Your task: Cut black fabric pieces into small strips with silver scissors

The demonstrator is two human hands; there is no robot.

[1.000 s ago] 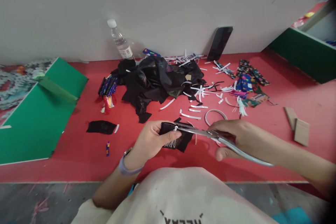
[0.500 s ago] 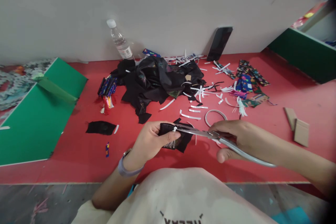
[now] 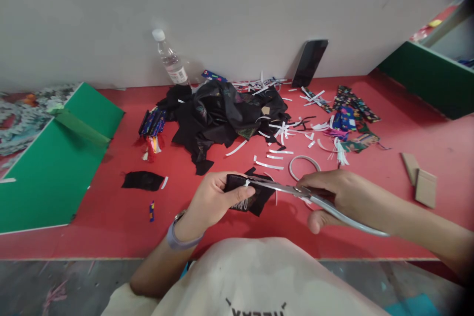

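Observation:
My left hand (image 3: pixel 213 198) pinches a small piece of black fabric (image 3: pixel 255 199) with a white edge, just above the red table (image 3: pixel 111 217). My right hand (image 3: pixel 336 192) grips metal scissors (image 3: pixel 289 188) by the handles. The blades point left and reach the fabric's top edge beside my left thumb. A grey band sits on my left wrist (image 3: pixel 177 237).
A heap of black cloth (image 3: pixel 222 116) lies behind, with several white strips (image 3: pixel 274 150) and colourful fabric pieces (image 3: pixel 351 113) to its right. A white ring (image 3: pixel 303 163), a water bottle (image 3: pixel 170 61), a phone (image 3: pixel 309 61) against the wall, green boards (image 3: pixel 48 163), cardboard bits (image 3: pixel 420 180) and a black scrap (image 3: pixel 142 179) are around.
Almost nothing moved: my right thumb dropped slightly, spreading the scissor handles a little. The left hand still holds the fabric in place.

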